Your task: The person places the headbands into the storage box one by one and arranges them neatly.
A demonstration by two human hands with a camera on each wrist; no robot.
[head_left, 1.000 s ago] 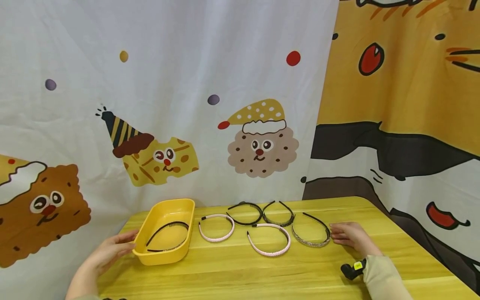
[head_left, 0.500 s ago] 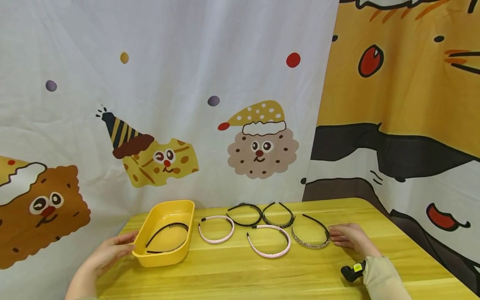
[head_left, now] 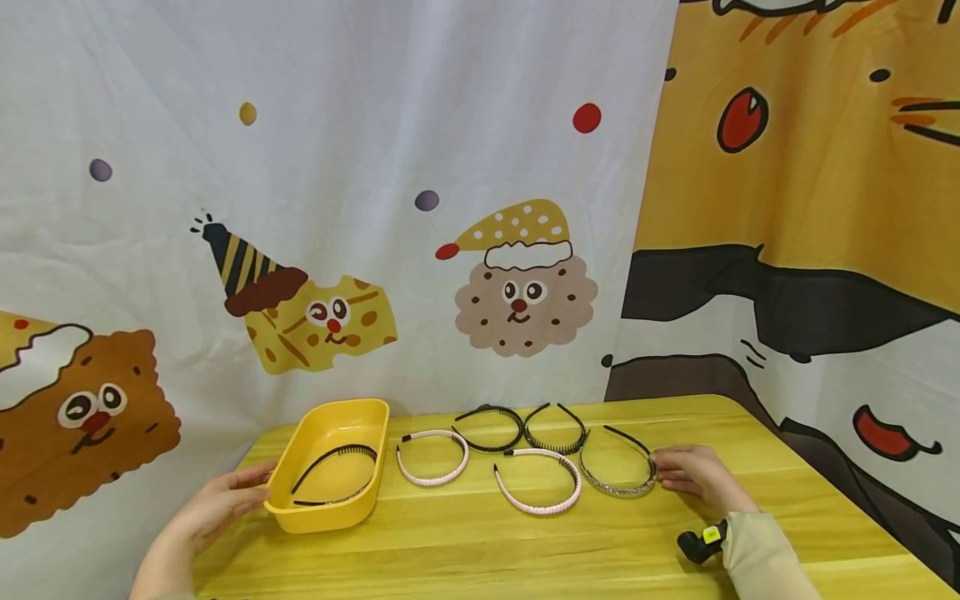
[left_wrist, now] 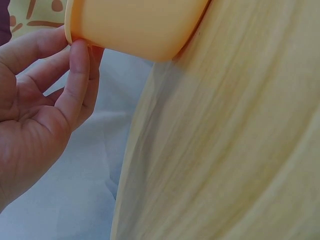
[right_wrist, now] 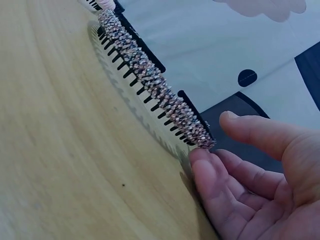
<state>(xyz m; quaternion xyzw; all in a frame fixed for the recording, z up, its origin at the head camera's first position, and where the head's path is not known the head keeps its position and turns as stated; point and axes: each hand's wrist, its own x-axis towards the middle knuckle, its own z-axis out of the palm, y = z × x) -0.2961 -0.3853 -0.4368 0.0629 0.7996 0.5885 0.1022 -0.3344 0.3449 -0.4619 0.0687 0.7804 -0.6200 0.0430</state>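
Note:
At the left, my left hand [head_left: 217, 504] pinches the near left rim of a yellow plastic basin [head_left: 326, 518]. A black headband [head_left: 337, 451] lies inside it. In the left wrist view the thumb and fingers [left_wrist: 79, 60] meet at the basin's edge. My right hand [head_left: 697, 475] touches the right side of a glittery headband [head_left: 618, 490] on the table. The right wrist view shows its sparkling band [right_wrist: 155, 82] with black comb teeth; my fingertips [right_wrist: 202, 160] rest against its end, while the thumb stands apart from it.
Two pink headbands [head_left: 540, 508] [head_left: 435, 481] lie between basin and glittery headband. Behind them are two black headbands [head_left: 491, 448] [head_left: 557, 447]. The wooden table [head_left: 487, 558] meets a printed curtain [head_left: 420, 383] at the back.
The glittery headband has slid slightly left, with my right hand moving left against it. My left hand and the basin hold the same place.

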